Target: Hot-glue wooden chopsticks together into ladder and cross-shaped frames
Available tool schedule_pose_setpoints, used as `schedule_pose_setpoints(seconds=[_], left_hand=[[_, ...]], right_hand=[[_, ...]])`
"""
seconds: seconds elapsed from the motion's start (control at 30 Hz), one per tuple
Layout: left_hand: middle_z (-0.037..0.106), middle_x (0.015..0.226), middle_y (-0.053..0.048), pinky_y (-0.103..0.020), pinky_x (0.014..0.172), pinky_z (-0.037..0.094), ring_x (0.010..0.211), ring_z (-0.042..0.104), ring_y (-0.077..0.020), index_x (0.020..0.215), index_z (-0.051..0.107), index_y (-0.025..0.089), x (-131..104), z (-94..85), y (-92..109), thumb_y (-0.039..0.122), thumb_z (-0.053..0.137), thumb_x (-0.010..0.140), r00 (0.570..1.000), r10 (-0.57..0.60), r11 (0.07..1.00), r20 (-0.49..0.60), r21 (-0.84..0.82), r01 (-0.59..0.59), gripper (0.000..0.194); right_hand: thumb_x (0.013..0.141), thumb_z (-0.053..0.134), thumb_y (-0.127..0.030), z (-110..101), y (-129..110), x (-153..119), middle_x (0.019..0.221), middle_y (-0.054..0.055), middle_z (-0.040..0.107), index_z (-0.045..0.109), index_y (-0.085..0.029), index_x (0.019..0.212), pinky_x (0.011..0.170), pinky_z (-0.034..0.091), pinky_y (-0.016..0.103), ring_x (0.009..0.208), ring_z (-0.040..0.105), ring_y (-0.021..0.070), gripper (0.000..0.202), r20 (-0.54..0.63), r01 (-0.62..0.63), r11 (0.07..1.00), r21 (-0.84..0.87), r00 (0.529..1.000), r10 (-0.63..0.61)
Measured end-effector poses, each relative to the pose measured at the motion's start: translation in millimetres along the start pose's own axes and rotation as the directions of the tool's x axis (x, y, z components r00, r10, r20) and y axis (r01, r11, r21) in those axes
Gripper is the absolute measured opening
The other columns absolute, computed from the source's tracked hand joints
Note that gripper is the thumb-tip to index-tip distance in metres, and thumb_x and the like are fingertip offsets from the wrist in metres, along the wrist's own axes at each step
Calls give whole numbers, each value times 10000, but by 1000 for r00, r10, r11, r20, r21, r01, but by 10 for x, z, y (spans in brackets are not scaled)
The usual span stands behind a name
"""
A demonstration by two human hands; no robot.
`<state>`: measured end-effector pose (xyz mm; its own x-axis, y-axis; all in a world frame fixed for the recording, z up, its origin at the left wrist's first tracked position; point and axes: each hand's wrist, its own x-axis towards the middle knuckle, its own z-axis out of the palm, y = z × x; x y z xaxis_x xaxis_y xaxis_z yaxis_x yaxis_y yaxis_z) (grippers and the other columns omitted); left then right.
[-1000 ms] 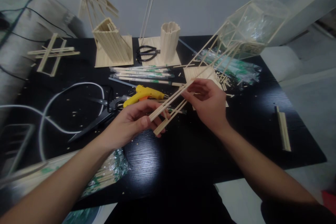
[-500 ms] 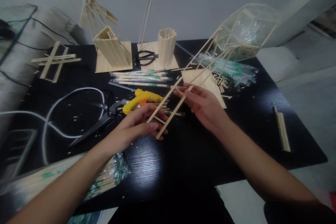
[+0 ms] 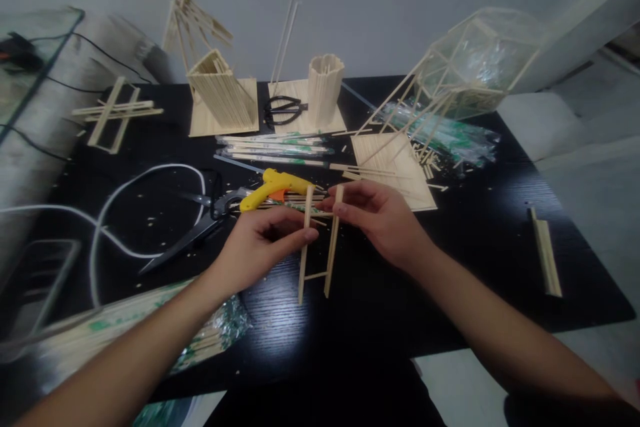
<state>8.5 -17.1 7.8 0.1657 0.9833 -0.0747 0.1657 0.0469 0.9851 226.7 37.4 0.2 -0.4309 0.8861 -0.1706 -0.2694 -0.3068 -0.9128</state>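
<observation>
Over the front part of the black table, both hands hold a small frame of wooden sticks point(image 3: 329, 267), two long sides joined by a thin crosspiece near the lower end. My left hand point(image 3: 267, 240) pinches the left side between thumb and fingers. The right side is gripped near its top by my right hand point(image 3: 380, 217), thumb in front. Just behind the hands lies a yellow glue gun point(image 3: 273, 187), with loose sticks beside it. Large scissors point(image 3: 200, 233) rest left of my left hand. Parts of the fingers are hidden behind the sticks.
A white cable point(image 3: 95, 247) loops at left. Bagged sticks point(image 3: 200, 340) lie front left. Behind stand a slanted stick holder point(image 3: 220, 97), a round stick holder point(image 3: 325, 90), black-handled cutters point(image 3: 285, 110) and a stick-built structure point(image 3: 475, 60). A short stick bundle point(image 3: 546, 253) lies right.
The frame has turned from slanting to nearly upright, its crosspiece end pointing toward me. My left hand now grips the left side higher up; my right hand has moved slightly lower. The view shifted a little.
</observation>
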Motion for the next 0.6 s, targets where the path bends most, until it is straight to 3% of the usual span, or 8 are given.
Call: schedule_pose_setpoints(seconds=[0.1,0.3,0.6], left_hand=[[782,746,-12,-169,560,555,553,659,-85,909,823,177,13,-12,13,317,812,876,1000,-28,999,-14,-26,28,144],[772,697,-12,-201,594,603,585,710,-122,919,826,165,35,-40,42,311,800,886,994,-62,996,-87,-68,56,152],[796,777,-31,-215,615,608,626,719,-130,932,826,171,49,-66,11,364,774,923,997,-68,997,-27,-38,67,200]], right_hand=[[757,959,-281,13,-11,-16,1013,27,842,816,-222,1006,930,659,350,962,807,186,294,12,-21,999,-36,1000,21],[699,992,-306,12,-19,-34,886,23,837,837,-197,951,775,661,261,797,799,143,315,126,-235,967,-96,961,246],[663,1005,-348,30,2,-37,817,26,826,836,-183,880,748,685,291,751,802,162,320,77,-241,964,-111,965,250]])
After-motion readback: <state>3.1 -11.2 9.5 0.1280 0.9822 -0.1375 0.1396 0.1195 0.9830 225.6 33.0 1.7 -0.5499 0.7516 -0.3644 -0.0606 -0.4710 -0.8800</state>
